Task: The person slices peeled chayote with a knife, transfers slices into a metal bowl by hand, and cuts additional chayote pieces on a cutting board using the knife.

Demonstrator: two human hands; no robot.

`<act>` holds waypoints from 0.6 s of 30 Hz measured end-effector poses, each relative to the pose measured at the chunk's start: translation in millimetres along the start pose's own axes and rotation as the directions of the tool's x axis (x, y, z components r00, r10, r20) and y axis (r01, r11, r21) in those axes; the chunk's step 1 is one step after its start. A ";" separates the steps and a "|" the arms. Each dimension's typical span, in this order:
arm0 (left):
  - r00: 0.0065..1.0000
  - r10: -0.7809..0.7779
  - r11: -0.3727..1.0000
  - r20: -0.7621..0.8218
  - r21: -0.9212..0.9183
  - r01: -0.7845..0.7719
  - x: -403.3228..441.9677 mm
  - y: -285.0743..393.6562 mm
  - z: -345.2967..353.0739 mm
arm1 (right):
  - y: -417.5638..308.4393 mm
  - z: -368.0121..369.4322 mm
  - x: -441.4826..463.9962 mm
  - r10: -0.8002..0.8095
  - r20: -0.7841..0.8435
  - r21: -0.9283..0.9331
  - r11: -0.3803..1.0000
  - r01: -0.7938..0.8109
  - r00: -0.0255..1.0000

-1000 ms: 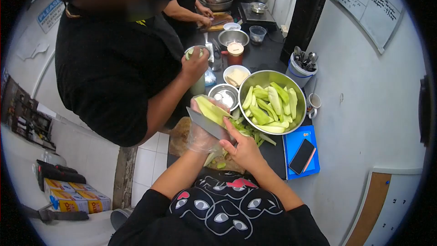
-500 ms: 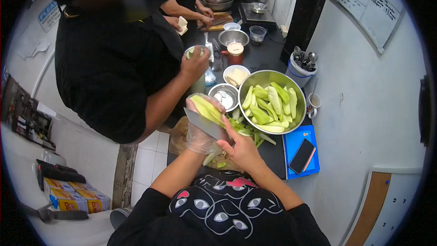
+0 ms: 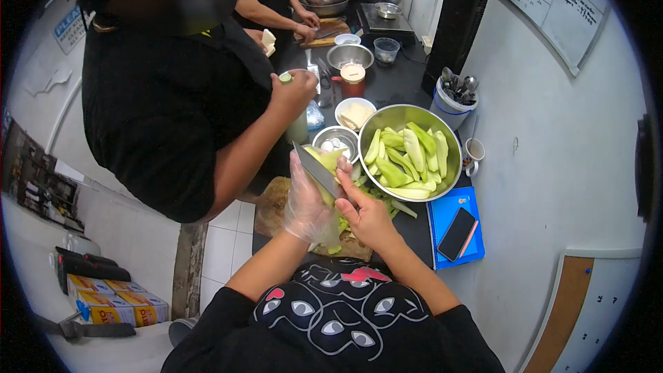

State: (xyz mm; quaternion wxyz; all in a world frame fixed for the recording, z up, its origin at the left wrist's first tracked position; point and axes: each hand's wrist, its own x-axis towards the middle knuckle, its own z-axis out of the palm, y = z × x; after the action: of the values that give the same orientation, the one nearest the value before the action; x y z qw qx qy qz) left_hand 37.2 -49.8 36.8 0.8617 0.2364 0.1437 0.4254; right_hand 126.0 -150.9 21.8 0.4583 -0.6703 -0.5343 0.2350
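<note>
My left hand (image 3: pixel 304 206), in a clear plastic glove, cups a pale green vegetable piece (image 3: pixel 331 158) above a wooden chopping board (image 3: pixel 271 202), fingers curled around it, while my right hand (image 3: pixel 367 220) closes on a knife (image 3: pixel 319 173), its wide blade lying slantwise against the piece (the handle is hidden in my grip). Just beyond my right hand, a large steel bowl (image 3: pixel 454 146) holds a heap of peeled green wedges, some standing against its wall. Beside it, a small steel bowl (image 3: pixel 352 139) contains several white lumps, and a white bowl (image 3: pixel 339 110) carries pale yellow chunks. Farther up the black table (image 3: pixel 400 86) stand a red mug (image 3: pixel 353 88) with a pale lid, another steel bowl (image 3: pixel 350 55) and a clear plastic tub (image 3: pixel 386 50), the contents of the last too small to tell. At right, a white bucket (image 3: pixel 449 112) bristles with spoons, near a white cup (image 3: pixel 474 152). A phone (image 3: pixel 457 233) rests on a blue folder (image 3: pixel 472 199). To my left, a co-worker's hand (image 3: pixel 295 90) grips the top of a tall container (image 3: pixel 298 128). Green scraps (image 3: pixel 376 188) lie below my hands.
</note>
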 end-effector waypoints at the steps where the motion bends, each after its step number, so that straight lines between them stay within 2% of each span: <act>1: 1.000 0.009 1.000 0.005 0.006 -0.009 5.3 0.8 -5.1 | -1.6 -0.6 -1.8 0.039 0.025 -0.011 0.999 -0.039 0.999; 3: 1.000 0.003 1.000 0.002 0.011 -0.003 15.1 5.2 -14.2 | -6.6 -1.2 -6.4 0.112 0.076 -0.035 0.993 -0.110 0.991; 5: 0.999 -0.031 0.999 -0.021 0.006 0.031 20.9 10.5 -20.9 | -6.0 2.0 -11.7 0.076 0.043 -0.051 0.996 -0.074 0.996; 9: 0.999 -0.033 0.999 0.040 -0.015 0.034 22.0 11.7 -18.9 | 5.3 6.4 -15.2 -0.020 0.030 -0.104 0.994 0.023 0.999; 12: 0.998 -0.030 0.999 -0.050 -0.045 0.028 15.0 11.8 -6.6 | 0.3 1.5 -15.6 -0.001 0.038 -0.127 0.992 0.006 0.999; 15: 0.997 0.011 1.000 0.076 -0.015 -0.010 14.7 3.4 -16.8 | -5.2 -2.1 -12.4 0.075 0.036 -0.190 0.980 -0.066 0.997; 18: 0.999 0.040 0.996 0.002 0.078 -0.040 12.6 1.4 -15.6 | -6.8 -0.4 -11.4 0.018 -0.014 -0.181 0.983 -0.020 1.000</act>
State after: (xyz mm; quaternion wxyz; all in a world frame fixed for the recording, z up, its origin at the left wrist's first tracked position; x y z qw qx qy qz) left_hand 36.8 -34.5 23.8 0.8431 0.2729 0.1551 0.4366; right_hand 119.3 -161.6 25.9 0.3963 -0.7158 -0.5442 0.1857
